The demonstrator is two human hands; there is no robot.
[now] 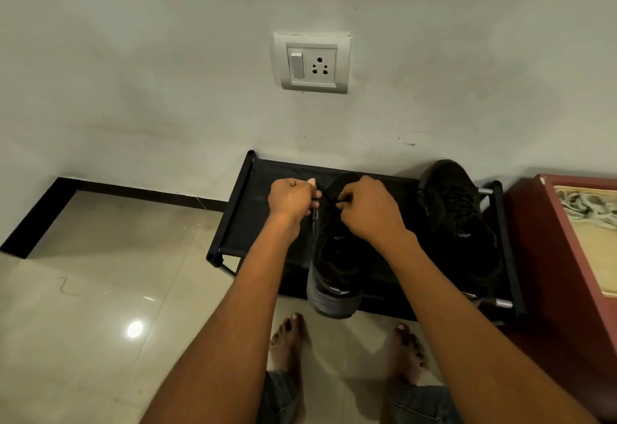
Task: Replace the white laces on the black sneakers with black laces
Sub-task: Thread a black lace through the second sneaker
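I see one black sneaker [337,256] on the rack, toe toward the wall, heel overhanging the front edge; the second black sneaker [459,223] sits beside it, laced black.

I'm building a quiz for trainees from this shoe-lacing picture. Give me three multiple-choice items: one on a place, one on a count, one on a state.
1. Where does the sneaker being worked on sit?
A. on the black rack
B. on the red box
C. on the floor

2. How many black sneakers show?
A. one
B. two
C. four

3. What are the hands doing?
A. hanging idle
B. both pinching at the lacing
C. pressing the wall switch

Answers:
1 A: the near sneaker rests on the black rack.
2 B: a second sneaker lies to its right.
3 B: the left hand and right hand curl over the near sneaker's lacing.
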